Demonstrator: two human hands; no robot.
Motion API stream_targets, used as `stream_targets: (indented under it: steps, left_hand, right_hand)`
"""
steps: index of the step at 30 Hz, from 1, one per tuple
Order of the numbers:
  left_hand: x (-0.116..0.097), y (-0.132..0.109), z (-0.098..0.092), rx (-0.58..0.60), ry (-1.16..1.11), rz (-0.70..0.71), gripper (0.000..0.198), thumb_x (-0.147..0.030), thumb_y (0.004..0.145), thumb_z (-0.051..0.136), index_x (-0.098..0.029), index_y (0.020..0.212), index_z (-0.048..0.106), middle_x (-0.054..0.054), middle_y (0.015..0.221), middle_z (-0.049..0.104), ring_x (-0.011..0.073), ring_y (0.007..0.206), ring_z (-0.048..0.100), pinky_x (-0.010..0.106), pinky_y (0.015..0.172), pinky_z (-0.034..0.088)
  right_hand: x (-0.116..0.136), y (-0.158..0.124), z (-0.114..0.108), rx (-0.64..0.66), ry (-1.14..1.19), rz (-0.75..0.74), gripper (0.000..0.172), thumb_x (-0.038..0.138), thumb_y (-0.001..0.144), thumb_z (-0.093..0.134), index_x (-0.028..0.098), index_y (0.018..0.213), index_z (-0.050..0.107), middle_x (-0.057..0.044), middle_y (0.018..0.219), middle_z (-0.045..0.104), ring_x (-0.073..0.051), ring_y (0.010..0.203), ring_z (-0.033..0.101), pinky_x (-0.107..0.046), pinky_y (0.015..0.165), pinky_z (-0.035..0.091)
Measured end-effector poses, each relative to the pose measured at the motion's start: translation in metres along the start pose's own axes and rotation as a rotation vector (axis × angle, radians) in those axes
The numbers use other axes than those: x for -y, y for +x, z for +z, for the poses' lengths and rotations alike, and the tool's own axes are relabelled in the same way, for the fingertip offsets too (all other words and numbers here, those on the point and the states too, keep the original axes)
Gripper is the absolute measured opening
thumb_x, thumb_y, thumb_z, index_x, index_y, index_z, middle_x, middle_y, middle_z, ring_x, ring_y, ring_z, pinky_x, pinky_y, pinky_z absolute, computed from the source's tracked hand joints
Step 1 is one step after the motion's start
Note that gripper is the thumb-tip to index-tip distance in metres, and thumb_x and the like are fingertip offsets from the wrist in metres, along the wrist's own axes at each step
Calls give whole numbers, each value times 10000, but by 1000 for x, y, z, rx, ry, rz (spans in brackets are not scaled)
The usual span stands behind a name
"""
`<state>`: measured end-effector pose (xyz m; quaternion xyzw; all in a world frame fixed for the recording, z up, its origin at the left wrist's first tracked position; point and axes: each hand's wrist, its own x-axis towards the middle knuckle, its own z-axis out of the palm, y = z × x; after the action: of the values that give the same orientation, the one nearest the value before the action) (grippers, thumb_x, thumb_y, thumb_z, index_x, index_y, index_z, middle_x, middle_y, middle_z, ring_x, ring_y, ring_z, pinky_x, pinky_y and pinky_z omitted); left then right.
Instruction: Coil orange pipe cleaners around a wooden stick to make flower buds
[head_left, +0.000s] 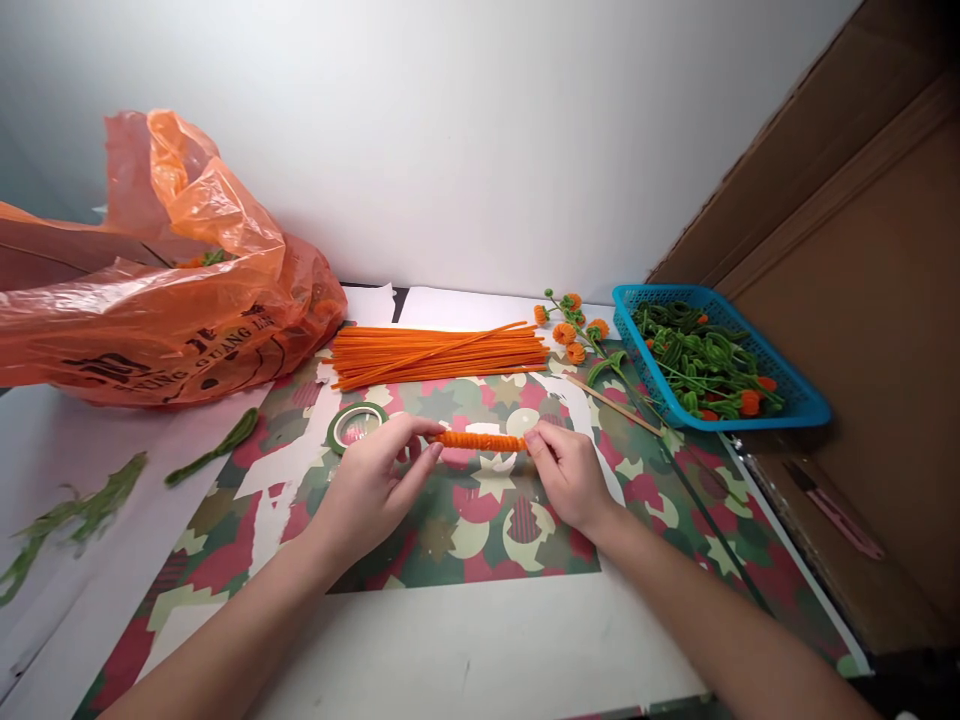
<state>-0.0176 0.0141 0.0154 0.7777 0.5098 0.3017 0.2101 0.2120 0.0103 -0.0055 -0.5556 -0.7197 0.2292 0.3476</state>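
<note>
An orange pipe cleaner coil (481, 441) is stretched level between my two hands, above the patterned table covering. My left hand (386, 478) pinches its left end between thumb and fingers. At the other end, my right hand (568, 472) grips the coil with thumb and curled forefinger. Just behind my left hand lies a roll of green tape (335, 432), partly covered by that hand. Beyond both hands rests a pile of straight orange pipe cleaners (442, 355), a few lying slantwise across the top.
A translucent orange plastic bag (225, 330) bulges at the left. Orange pipe cleaner flowers (564, 333) lie by a blue basket (757, 420) holding green pieces. A thin stick (615, 404), a pink cutter (840, 515) and green twisted pieces (214, 450) lie around; cardboard (862, 300) stands right.
</note>
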Motion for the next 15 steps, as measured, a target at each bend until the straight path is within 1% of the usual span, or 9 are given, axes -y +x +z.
stream_targets:
  steps: [3, 5, 9, 12, 15]
  left_hand:
    - [-1, 0, -2, -6, -19, 14, 179, -320, 899, 467, -202, 968, 582, 8, 806, 638, 133, 661, 549, 248, 600, 432]
    - [-1, 0, -3, 30, -50, 16, 149, -296, 899, 478, -210, 960, 584, -3, 803, 655, 130, 671, 553, 240, 603, 429]
    - [0, 2, -4, 104, -138, 27, 127, -271, 894, 498, -217, 950, 598, -18, 803, 680, 124, 707, 575, 230, 633, 439]
    - [3, 2, -5, 125, -146, 17, 134, -290, 876, 524, -215, 896, 633, -17, 776, 667, 118, 661, 557, 225, 585, 424]
    - [5, 2, -5, 166, -174, -22, 162, -322, 865, 533, -208, 856, 648, -14, 723, 641, 114, 616, 534, 220, 537, 405]
  right_hand:
    - [0, 0, 0, 0, 12, -6, 359, 271, 935, 378, 197, 593, 295, 40, 529, 332, -100, 488, 321, -252, 481, 228]
    - [0, 0, -1, 16, 21, -11, 357, 267, 930, 384, 196, 591, 297, 40, 528, 333, -99, 488, 322, -252, 484, 230]
    - [0, 0, -3, 72, 44, -30, 312, 264, 928, 396, 189, 626, 410, 31, 561, 414, -102, 517, 384, -243, 504, 263]
    - [0, 1, -4, 83, 57, -47, 282, 267, 926, 406, 182, 668, 482, 22, 586, 458, -105, 539, 422, -234, 520, 291]
    - [1, 1, -4, 86, 65, -71, 269, 256, 918, 416, 182, 671, 495, 19, 594, 470, -107, 545, 430, -228, 526, 306]
